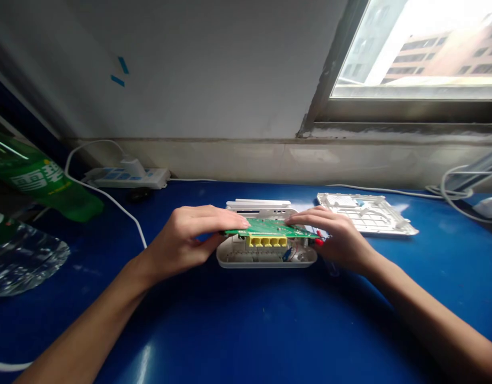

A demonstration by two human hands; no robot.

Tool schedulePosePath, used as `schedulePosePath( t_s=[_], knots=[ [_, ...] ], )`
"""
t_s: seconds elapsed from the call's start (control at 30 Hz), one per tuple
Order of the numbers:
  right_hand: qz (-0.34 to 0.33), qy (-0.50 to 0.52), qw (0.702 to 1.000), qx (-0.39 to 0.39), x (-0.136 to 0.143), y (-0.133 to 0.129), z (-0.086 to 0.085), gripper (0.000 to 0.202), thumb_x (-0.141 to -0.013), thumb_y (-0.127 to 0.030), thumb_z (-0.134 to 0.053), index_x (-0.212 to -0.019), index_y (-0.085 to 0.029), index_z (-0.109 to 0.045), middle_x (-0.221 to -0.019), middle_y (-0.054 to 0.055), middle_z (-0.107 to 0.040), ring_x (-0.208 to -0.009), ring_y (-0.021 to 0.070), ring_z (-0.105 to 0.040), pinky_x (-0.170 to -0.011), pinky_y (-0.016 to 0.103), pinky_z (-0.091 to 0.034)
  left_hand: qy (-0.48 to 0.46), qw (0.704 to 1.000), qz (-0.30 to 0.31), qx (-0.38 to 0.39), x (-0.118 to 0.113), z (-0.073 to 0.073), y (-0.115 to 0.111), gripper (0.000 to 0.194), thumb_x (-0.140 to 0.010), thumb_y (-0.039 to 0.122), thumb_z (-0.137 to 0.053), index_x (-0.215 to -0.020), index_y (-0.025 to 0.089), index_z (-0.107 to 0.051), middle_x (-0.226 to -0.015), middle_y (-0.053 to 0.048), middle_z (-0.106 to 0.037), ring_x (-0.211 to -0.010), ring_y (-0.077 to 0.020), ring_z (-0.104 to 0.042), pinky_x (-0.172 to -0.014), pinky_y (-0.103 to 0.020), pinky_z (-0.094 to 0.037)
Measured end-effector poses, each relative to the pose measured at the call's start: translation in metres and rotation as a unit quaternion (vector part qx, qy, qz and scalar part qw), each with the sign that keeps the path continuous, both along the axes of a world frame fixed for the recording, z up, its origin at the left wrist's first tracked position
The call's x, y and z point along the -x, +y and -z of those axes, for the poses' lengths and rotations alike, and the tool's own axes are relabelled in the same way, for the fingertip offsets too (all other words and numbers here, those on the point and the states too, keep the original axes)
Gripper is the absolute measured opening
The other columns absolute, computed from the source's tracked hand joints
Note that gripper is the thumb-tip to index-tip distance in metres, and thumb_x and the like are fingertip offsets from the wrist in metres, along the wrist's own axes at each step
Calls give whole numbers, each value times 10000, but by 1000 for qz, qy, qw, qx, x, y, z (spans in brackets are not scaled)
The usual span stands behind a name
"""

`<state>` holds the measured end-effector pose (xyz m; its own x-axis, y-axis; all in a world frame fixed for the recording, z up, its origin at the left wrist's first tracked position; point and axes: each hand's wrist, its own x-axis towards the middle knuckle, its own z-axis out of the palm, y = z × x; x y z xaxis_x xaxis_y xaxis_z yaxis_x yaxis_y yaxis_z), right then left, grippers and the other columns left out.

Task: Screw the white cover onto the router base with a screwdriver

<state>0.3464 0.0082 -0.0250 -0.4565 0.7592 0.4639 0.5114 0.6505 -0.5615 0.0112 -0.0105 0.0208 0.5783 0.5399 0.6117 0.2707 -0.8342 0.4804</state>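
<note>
Left hand, right hand | clamped on green flat circuit board | frame centre, over white plastic shell

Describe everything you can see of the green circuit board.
The green circuit board is a thin, flat, rigid-looking panel with small pale markings and components on top. A row of yellow sockets hangs below its near edge, and red parts show by its right end. The left hand and right hand grip its opposite ends, holding it over the open white housing; whether it touches the housing is unclear.
</note>
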Motion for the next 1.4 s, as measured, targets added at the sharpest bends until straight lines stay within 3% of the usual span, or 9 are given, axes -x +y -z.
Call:
schedulePosePath(
  t_s=[0.1, 0.2, 0.37, 0.53, 0.67, 0.87, 1.03, 1.13, 1.4],
  knots=[
    [-22, -9, 1000, -12, 4, 1, 0, 213, -895, -255, -727, -1069, -338, -818, -1061, 47, -832, -997, 322, -771, -871, 520, -620, -21, 997, -43, 62, -1, 1, -1, 284, -931, 129, -753, -1158, 275, -841, -1104, -18, -847, -999, -221, -820, -921, -284, -649],
    [19, 8, 1000, -9, 7, 0, -1, 103, -931, -353, -740, -984, -294, -804, -933, 53, -822, -856, 295, -756, -773, 457, -606, -55, 985, -82, 143, -3, 4, -2, 226, -896, 223, -825, -1119, 237, -855, -1083, -41, -850, -983, -253, -820, -923, -307, -651],
    [26, 57, 998, 31, 10, -5, -1, 197, -967, -412, -717, -894, -239, -777, -809, 37, -781, -711, 230, -707, -635, 340, -552, -131, 952, -96, 259, -8, 11, 2, 262, -851, 292, -878, -1091, 193, -846, -1077, -66, -847, -993, -281, -811, -902, -329, -661],
    [13, 145, 978, 147, 11, -6, 2, 246, -926, -445, -793, -1060, -241, -763, -1008, 48, -822, -939, 266, -774, -778, 347, -615, -200, 908, -90, 357, -11, 14, 6, 409, -778, 279, -938, -1152, 187, -799, -1068, -67, -848, -1007, -280, -817, -903, -316, -674],
    [21, 153, 961, 228, 13, -6, 1, 420, -906, -492, -816, -1216, -267, -646, -889, 24, -813, -919, 275, -788, -783, 367, -630, -209, 872, -87, 435, -14, 17, 7, 481, -851, 321, -886, -1293, 212, -730, -1046, -72, -850, -999, -280, -823, -830, -300, -693],
    [25, 129, 962, 238, 12, -7, -1, 537, -906, -541, -800, -1332, -291, -591, -847, 13, -777, -937, 274, -769, -818, 397, -629, -221, 850, -112, 464, -18, 23, 7, 490, -841, 343, -897, -1280, 227, -714, -1032, -66, -850, -967, -282, -828, -784, -300, -702],
    [37, 120, 963, 240, 10, -6, -5, 541, -881, -565, -813, -1304, -275, -640, -981, 49, -763, -968, 272, -748, -848, 412, -622, -231, 837, -141, 475, -18, 25, 8, 550, -801, 368, -927, -1279, 201, -712, -939, -79, -847, -914, -302, -832, -713, -307, -700],
    [45, 87, 972, 213, 9, -5, -8, 564, -902, -567, -786, -1357, -269, -635, -888, 23, -735, -922, 254, -733, -885, 414, -598, -255, 820, -141, 493, -19, 26, 9, 557, -780, 363, -943, -1264, 190, -728, -945, -88, -847, -881, -287, -831, -699, -299, -691],
    [24, 28, 992, 124, 5, -9, -17, 517, -969, -403, -727, -1452, -305, -568, -840, -3, -717, -945, 242, -724, -872, 370, -580, -309, 822, -188, 440, -19, 31, 11, 545, -736, 381, -971, -1207, 174, -791, -876, -77, -846, -837, -228, -821, -748, -243, -654]
  ],
)
